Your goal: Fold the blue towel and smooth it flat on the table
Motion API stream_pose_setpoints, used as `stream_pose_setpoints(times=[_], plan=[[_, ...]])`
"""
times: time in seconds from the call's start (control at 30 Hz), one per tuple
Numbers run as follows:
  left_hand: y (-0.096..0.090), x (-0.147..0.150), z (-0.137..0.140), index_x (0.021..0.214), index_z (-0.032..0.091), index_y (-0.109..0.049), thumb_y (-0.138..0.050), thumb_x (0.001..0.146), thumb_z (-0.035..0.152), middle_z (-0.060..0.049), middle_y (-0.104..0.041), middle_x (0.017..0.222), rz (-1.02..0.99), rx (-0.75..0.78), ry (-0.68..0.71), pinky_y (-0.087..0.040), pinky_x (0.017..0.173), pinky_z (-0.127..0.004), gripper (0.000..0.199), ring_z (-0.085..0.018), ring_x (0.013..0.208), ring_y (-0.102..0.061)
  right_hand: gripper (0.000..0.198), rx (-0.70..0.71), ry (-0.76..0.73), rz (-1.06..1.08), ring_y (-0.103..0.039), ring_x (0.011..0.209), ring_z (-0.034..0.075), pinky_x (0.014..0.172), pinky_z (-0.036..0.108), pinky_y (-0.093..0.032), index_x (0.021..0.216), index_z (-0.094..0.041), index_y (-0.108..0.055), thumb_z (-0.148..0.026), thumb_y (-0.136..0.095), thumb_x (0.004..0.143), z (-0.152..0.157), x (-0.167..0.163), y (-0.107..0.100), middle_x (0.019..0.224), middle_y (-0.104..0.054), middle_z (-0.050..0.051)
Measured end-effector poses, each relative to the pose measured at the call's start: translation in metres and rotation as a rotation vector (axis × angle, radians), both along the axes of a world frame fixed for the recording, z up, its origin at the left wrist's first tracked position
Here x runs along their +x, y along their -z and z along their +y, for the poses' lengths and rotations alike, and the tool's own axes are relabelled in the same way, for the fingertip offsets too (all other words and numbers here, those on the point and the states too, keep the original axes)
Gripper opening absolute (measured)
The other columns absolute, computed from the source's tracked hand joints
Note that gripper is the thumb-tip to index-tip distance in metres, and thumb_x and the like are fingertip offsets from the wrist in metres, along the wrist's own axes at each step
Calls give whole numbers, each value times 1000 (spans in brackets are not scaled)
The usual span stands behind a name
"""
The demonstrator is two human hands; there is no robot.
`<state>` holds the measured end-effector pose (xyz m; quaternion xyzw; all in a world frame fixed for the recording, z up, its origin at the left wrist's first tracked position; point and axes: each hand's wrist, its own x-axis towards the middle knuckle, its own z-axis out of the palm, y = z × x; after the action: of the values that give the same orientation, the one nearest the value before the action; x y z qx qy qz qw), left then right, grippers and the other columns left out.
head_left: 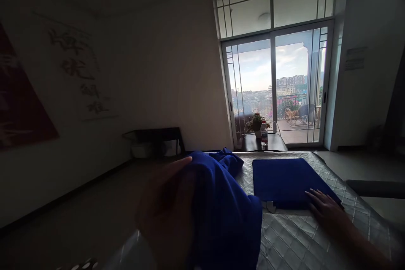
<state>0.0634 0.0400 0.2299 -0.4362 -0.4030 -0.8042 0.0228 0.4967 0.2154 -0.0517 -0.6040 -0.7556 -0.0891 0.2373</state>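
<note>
My left hand [164,202] grips the loose cloth [221,211], my right hand [325,209] lies flat, fingers apart, on the folded cloth [284,181], which may slide and unfold.

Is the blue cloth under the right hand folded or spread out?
Folded: the blue cloth lies as a flat, neat rectangle on the quilted surface, with the right hand resting on its near edge.

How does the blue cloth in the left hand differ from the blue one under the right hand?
The loose blue cloth is bunched and draped, hanging in folds; the folded blue cloth lies flat as a neat rectangle on the quilted surface. The left hand lifts the loose one close to the camera; the right hand rests fingers on the folded one's near edge. Both look the same deep blue.
</note>
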Motion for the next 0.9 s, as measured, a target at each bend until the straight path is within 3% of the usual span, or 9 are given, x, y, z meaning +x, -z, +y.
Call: stream_pose_setpoints(times=[0.17, 0.27, 0.37, 0.47, 0.57, 0.67, 0.77, 0.9], plan=[[-9, 4, -7, 95, 30, -80, -79, 81, 35, 0, -79, 100, -23, -3, 56, -65, 87, -39, 14, -25, 98, -75, 48, 188, -29, -152, -58, 135, 34, 111, 56, -48, 133, -25, -70, -41, -43, 96, 0, 2, 2, 142, -67, 11], [-14, 1, -6, 96, 28, -81, -75, 86, 28, 1, -80, 101, 34, -22, 158, -63, 87, -32, 12, -21, 96, -76, 43, 313, -23, -243, -62, 130, 33, 110, 54, -48, 125, -23, -73, -32, -45, 94, -9, -9, -15, 137, -70, 11], [-16, -5, -2, 108, 30, -80, -70, 91, 23, 0, -80, 111, 197, -50, 338, -61, 91, -30, 21, -20, 103, -75, 34, 396, -84, -193, -72, 106, 28, 95, 45, -57, 107, -23, -77, -25, -46, 92, -35, -41, -55, 114, -78, 11], [-14, -11, 5, 125, 32, -75, -67, 90, 14, -1, -78, 121, 441, -61, 538, -59, 98, -32, 40, -21, 110, -74, 24, 411, -113, 69, -74, 92, 25, 75, 36, -61, 98, -28, -75, -30, -51, 94, -86, -93, -111, 101, -78, 7], [-11, -9, 8, 131, 30, -73, -66, 85, 4, -2, -78, 121, 557, -69, 679, -60, 98, -32, 53, -21, 108, -74, 21, 405, -165, 193, -74, 82, 23, 65, 34, -63, 111, -39, -70, -39, -57, 94, -157, -150, -168, 100, -75, 0], [-11, -1, -1, 132, 28, -72, -66, 83, 0, -3, -78, 123, 593, -65, 849, -60, 97, -32, 57, -21, 108, -74, 29, 397, -266, 392, -71, 69, 24, 57, 37, -62, 116, -46, -67, -46, -67, 86, -218, -206, -216, 90, -75, -2], [-13, 8, -15, 123, 28, -77, -72, 85, 6, -4, -80, 117, 554, -33, 937, -62, 92, -31, 45, -21, 102, -76, 33, 260, -198, 643, -71, 70, 23, 59, 34, -62, 108, -41, -69, -58, -72, 80, -247, -252, -248, 89, -77, -3], [-15, 12, -23, 99, 25, -84, -82, 86, 22, -3, -81, 94, 490, -31, 881, -60, 78, -27, 14, -18, 84, -75, 41, 85, -14, 908, -74, 78, 22, 56, 26, -57, 94, -32, -68, -71, -70, 79, -245, -279, -262, 85, -78, -1]])
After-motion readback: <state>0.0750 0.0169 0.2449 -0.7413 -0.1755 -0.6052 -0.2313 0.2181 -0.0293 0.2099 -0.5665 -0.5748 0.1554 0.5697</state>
